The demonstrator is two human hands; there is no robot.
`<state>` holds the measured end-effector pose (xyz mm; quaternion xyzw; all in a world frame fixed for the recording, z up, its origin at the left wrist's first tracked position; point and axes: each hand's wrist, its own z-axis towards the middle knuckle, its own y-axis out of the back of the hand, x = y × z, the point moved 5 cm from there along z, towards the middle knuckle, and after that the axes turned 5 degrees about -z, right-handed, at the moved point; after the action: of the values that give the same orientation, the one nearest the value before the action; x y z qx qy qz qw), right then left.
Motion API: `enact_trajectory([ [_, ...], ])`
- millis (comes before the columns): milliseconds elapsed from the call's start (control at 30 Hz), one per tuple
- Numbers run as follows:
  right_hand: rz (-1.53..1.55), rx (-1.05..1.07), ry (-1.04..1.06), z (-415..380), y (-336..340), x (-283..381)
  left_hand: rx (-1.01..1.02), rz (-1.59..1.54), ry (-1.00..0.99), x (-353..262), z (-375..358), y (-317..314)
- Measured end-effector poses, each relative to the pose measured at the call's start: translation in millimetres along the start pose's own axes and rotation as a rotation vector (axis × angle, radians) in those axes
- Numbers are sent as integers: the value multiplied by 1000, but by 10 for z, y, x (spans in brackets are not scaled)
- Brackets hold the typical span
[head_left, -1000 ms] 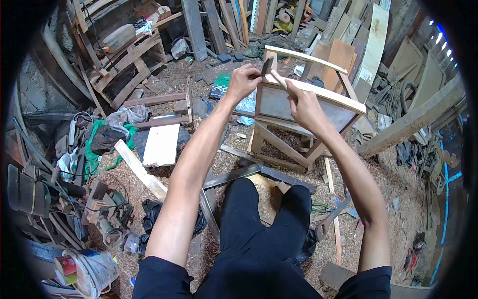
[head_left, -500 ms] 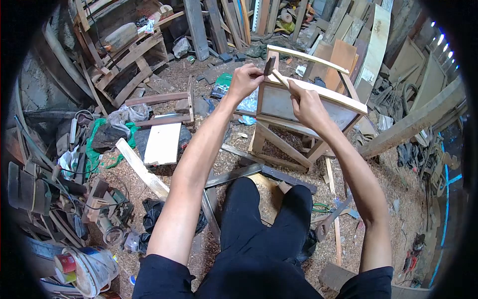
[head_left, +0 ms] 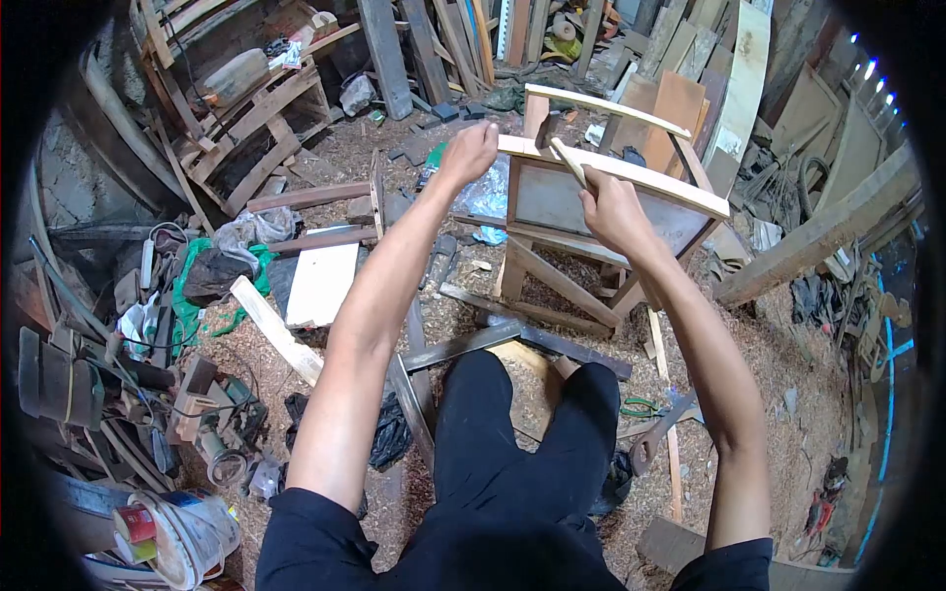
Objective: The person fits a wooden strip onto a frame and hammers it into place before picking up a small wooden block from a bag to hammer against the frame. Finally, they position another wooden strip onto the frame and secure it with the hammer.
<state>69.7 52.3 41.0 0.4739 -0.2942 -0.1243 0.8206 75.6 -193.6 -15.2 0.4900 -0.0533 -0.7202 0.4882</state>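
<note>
My right hand (head_left: 613, 204) is wrapped around the light wooden handle of a hammer (head_left: 569, 161). The dark hammer head is over the pale wooden strip (head_left: 631, 175) along the top edge of a wooden frame with a grey panel (head_left: 562, 200). My left hand (head_left: 470, 155) is closed at the strip's left end; its fingertips are turned away, so what they hold, if anything, is hidden. Behind the strip, a second pale rail (head_left: 606, 106) spans the back of the frame. The frame rests on a low wooden stand (head_left: 562, 281).
Sawdust and shavings cover the floor. A handsaw (head_left: 645, 448) and green-handled pliers (head_left: 641, 406) lie right of my knees. A white board (head_left: 323, 286) lies to the left, a bucket (head_left: 192, 537) at lower left. A thick beam (head_left: 818, 231) slants across the right side.
My left hand has moved left, away from the hammer head, to the strip's end, uncovering more of the strip. The hammer in my right hand has shifted slightly right, with its head lower.
</note>
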Motion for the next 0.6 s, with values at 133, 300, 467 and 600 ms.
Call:
enact_trajectory([
  [133,-19,5,43,-11,-30,-8,19,71,113,-31,-37,13],
  [300,-20,39,54,3,4,82,28,157,22,-97,-60,58],
  [467,-9,-48,99,40,210,397,39,157,46,-20,-71,1],
  [600,-76,-60,211,41,128,371,36,173,44,-80,-77,39],
])
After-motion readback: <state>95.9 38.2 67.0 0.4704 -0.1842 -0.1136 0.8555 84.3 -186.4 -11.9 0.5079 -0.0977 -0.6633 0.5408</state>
